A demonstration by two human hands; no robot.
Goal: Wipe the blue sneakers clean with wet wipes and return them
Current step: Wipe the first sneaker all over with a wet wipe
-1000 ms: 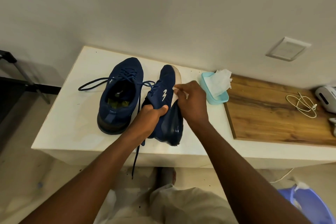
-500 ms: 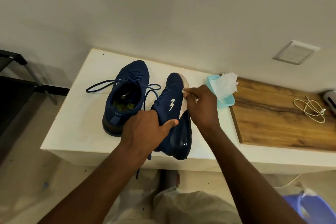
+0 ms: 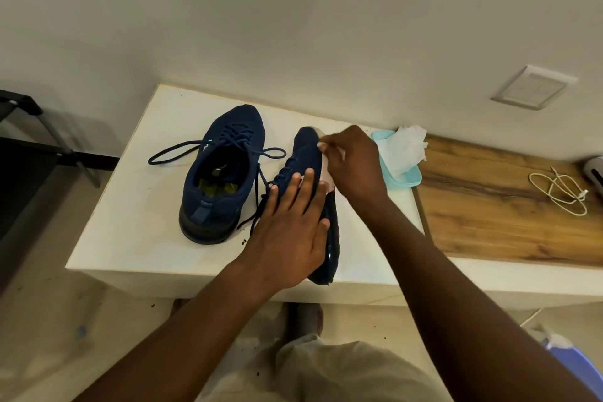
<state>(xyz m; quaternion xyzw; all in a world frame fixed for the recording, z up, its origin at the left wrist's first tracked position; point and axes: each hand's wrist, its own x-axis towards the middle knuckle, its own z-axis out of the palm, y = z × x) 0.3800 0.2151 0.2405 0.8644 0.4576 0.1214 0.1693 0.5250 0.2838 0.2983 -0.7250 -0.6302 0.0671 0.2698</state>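
Two blue sneakers are on the white table (image 3: pixel 130 222). The left sneaker (image 3: pixel 222 173) stands upright with loose laces. The right sneaker (image 3: pixel 305 153) lies tipped on its side, sole edge facing right. My left hand (image 3: pixel 290 232) lies flat on its upper with straight fingers, pressing it down. My right hand (image 3: pixel 352 163) pinches a wet wipe (image 3: pixel 326 174) against the sole edge near the toe. A light blue wipes pack (image 3: pixel 404 173) with a white wipe sticking out sits just right of my right hand.
A wooden board (image 3: pixel 489 206) lies to the right with a coiled white cable (image 3: pixel 561 192) on it. A white device shows at the far right edge. A blue bin (image 3: pixel 574 365) stands on the floor at lower right. A dark rack (image 3: pixel 26 140) is at left.
My left hand let go of its grip on the sneaker's collar and now lies flat on the upper. My right hand slid the wipe toward the toe.
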